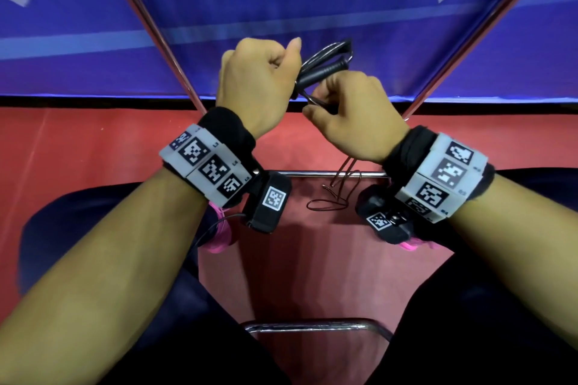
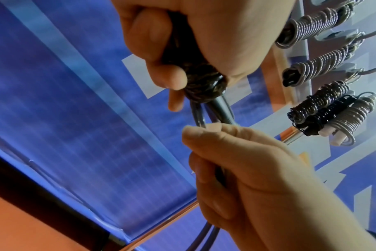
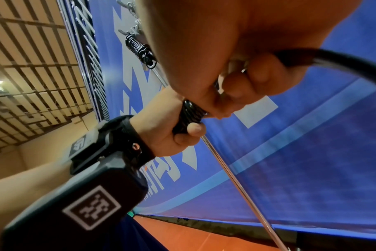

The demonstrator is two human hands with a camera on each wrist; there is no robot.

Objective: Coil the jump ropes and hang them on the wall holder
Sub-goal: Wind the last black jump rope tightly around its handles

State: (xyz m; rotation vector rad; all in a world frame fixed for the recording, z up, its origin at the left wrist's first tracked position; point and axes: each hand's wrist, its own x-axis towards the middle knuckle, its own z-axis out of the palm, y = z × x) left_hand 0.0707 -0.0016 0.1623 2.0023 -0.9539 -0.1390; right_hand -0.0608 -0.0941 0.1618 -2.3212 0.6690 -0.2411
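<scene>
The black handles of the jump rope [image 1: 322, 72] are clenched together in the left hand [image 1: 253, 84], held in front of the blue banner [image 1: 93, 25], just above its lower edge. The cord is pinched just beneath the handles by the right hand [image 1: 353, 116], whose fingers are curled round it. The loose cord [image 1: 339, 187] is hung from that hand, past the banner's lower edge, down to the red floor [image 1: 93, 150]. Two slanted metal rods [image 1: 150, 25] are seen crossing the banner, one either side of the hands, with open room between. Coiled ropes [image 2: 316, 57] are hung against the banner, well apart from both hands.
</scene>
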